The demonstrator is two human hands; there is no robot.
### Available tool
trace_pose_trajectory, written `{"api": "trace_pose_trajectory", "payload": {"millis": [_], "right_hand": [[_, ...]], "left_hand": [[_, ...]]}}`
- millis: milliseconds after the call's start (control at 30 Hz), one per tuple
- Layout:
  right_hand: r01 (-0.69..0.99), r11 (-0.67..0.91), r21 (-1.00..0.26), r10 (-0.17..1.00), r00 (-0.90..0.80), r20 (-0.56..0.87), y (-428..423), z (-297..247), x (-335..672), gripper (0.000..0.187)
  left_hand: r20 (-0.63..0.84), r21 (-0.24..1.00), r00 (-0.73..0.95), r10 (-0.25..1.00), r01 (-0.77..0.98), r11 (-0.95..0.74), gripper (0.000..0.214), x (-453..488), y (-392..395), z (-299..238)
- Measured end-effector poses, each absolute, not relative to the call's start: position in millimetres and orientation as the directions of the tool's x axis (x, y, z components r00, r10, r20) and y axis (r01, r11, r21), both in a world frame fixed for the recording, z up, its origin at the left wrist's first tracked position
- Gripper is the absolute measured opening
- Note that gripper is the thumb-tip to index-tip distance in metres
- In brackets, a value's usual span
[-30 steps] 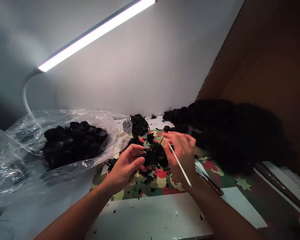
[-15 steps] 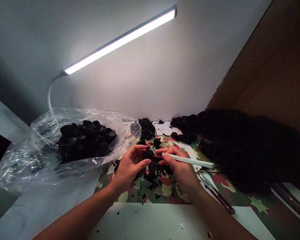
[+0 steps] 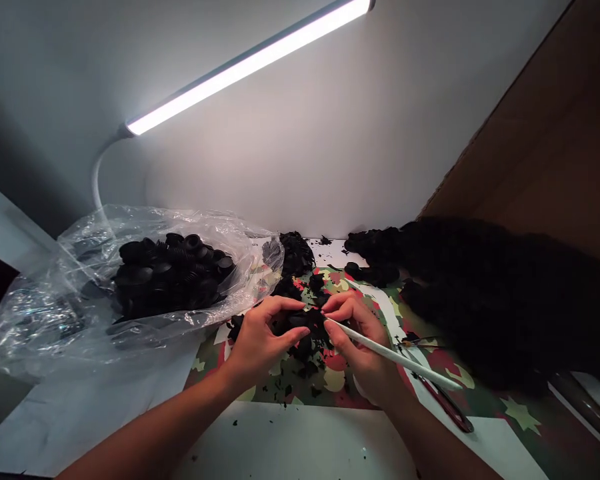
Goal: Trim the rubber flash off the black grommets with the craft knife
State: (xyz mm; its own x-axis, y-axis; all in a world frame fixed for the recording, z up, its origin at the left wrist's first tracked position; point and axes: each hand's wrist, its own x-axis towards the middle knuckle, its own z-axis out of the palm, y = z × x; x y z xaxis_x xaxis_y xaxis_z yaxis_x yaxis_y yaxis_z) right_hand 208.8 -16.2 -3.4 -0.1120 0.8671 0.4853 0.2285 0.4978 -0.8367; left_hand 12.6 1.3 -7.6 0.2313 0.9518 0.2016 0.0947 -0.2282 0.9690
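Over a patterned sheet (image 3: 257, 393) beside a crinkled plastic bag (image 3: 45, 317), the left hand (image 3: 263, 338) and right hand (image 3: 364, 360) face each other, the right pinching a slender white rod (image 3: 405, 360), the left gripping a rounded black piece (image 3: 297, 321) above ragged flakes (image 3: 307, 370).

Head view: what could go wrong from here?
The right hand holds a white stick with its tip toward the left hand; a slip might jab it. Black scraps litter the patterned sheet around both hands, so anything black dropped there could be hard to spot.
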Motion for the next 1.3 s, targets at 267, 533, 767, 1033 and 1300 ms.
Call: {"api": "trace_pose_trajectory", "payload": {"millis": [267,533,767,1033,1300], "right_hand": [[0.381,0.680,-0.626,0.732,-0.307,0.608,-15,0,206,0.014],[0.494,0.808,-0.321,0.563,-0.484,0.670,-12,-10,204,0.017],[0.709,0.568,-0.419,0.706,-0.158,0.690,-3,-5,215,0.016],[0.513,0.187,-0.838,0.982,-0.090,0.164,18,-1,245,0.019],[0.383,0.325,-0.865,0.946,-0.109,0.306,-5,8,226,0.022]], "left_hand": [[0.225,0.954,0.263,0.938,0.138,-0.267,0.053,11,0,-11],[0.236,0.891,0.277,0.932,0.321,-0.321,0.086,12,-2,-4],[0.195,0.935,0.340,0.920,0.218,-0.279,0.101,14,-11,1],[0.056,0.991,0.386,0.921,-0.134,-0.004,0.074,14,-4,0],[0.065,0.995,0.344,0.937,-0.093,-0.035,0.043,15,2,-4]]}}
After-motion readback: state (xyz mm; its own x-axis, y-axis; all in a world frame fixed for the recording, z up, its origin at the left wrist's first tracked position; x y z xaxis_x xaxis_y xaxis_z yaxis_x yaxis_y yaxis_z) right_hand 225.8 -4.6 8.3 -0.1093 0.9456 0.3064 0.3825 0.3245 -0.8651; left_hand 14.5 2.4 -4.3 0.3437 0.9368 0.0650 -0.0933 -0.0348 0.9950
